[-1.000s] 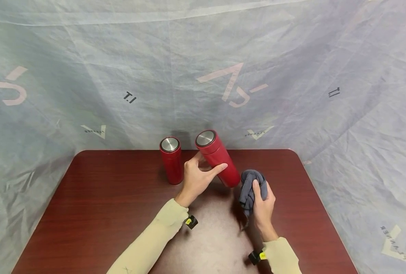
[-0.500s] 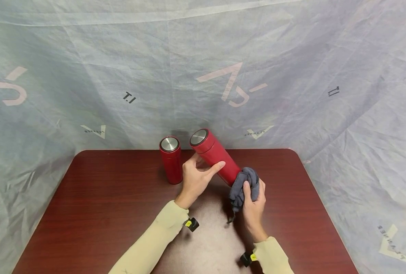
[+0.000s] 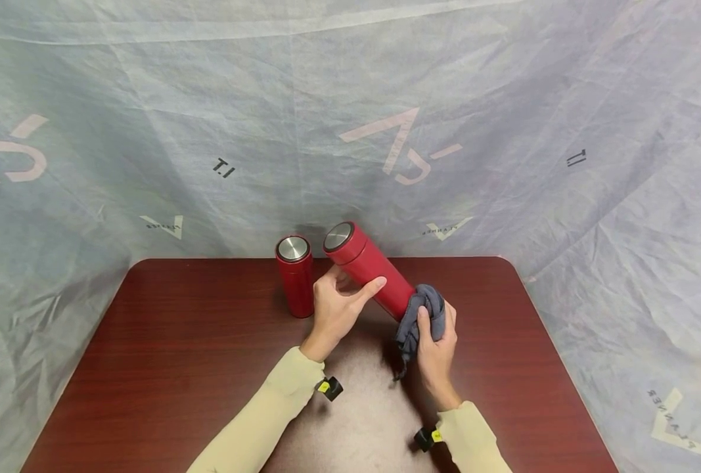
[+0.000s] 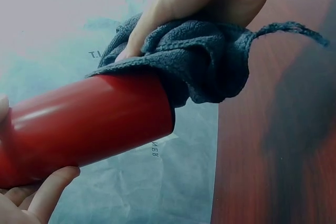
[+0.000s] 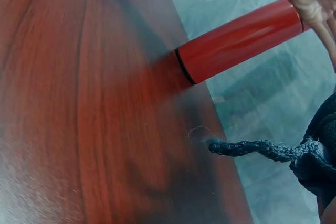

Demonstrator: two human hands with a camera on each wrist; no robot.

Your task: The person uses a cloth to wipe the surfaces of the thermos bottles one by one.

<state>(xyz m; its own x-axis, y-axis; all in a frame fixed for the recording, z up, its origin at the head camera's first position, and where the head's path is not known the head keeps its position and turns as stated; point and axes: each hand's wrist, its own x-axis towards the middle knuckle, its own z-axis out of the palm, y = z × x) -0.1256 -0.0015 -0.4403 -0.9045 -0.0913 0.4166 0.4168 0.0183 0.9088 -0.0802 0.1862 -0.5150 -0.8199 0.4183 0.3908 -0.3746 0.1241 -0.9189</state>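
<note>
My left hand (image 3: 338, 309) grips a red thermos bottle (image 3: 376, 266) with a silver lid, tilted so that its lid leans to the upper left. The bottle's lower end is raised off the table. Against that end my right hand (image 3: 435, 345) holds a bunched dark grey cloth (image 3: 412, 322). In the left wrist view the cloth (image 4: 184, 56) lies over the bottle's side near its base, and the right hand's fingers press into the folds. A twisted end of the cloth (image 5: 257, 149) hangs free. Left of my left hand stands a second red thermos bottle (image 3: 297, 282), upright.
Both bottles are over the back half of a dark red wooden table (image 3: 179, 341). A grey printed fabric sheet (image 3: 255, 131) hangs behind the table and along its sides.
My right hand has moved the cloth left and up onto the bottle's lower end. The held bottle has tilted further, its lid shifting left. The standing bottle has stayed in place.
</note>
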